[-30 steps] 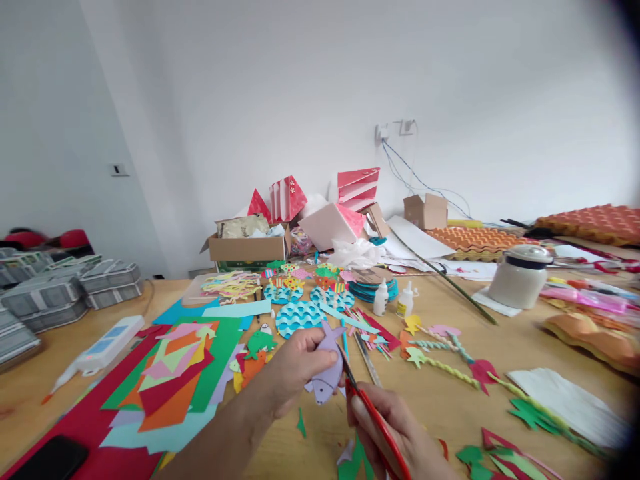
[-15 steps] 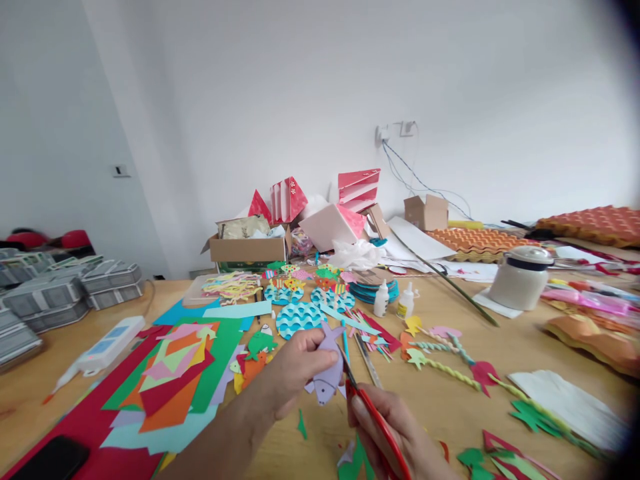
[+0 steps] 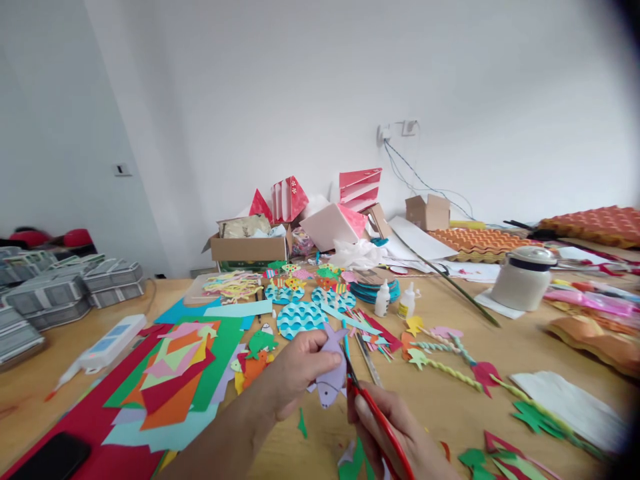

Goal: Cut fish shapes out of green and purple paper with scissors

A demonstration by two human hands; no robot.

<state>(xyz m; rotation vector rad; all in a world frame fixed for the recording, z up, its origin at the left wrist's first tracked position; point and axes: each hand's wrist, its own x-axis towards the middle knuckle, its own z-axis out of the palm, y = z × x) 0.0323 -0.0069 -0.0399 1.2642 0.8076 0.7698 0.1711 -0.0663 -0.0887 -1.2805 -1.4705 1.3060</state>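
A lilac paper fish (image 3: 331,373) with a dark eye and a drawn line behind its head hangs head down, tail up, pinched in my left hand (image 3: 301,370). My right hand (image 3: 390,423) is closed round the red handles of the scissors (image 3: 379,420). Their dark blades point up along the right edge of the fish, close to it. Whether the blades touch the paper cannot be made out. Beyond the fish lies a round blue wave-patterned piece (image 3: 301,320). Green scraps (image 3: 356,460) lie on the table below my hands.
Coloured paper sheets (image 3: 175,373), a glue gun (image 3: 111,343) and a phone (image 3: 55,457) are at the left. Two glue bottles (image 3: 383,299) stand beyond my right hand. Braided strings (image 3: 447,373) and a lidded pot (image 3: 523,280) are at the right, a cardboard box (image 3: 249,248) at the back.
The fish and both hands have shifted very slightly to the right in the picture, along with the whole view. The holds on the fish and the scissors are unchanged.
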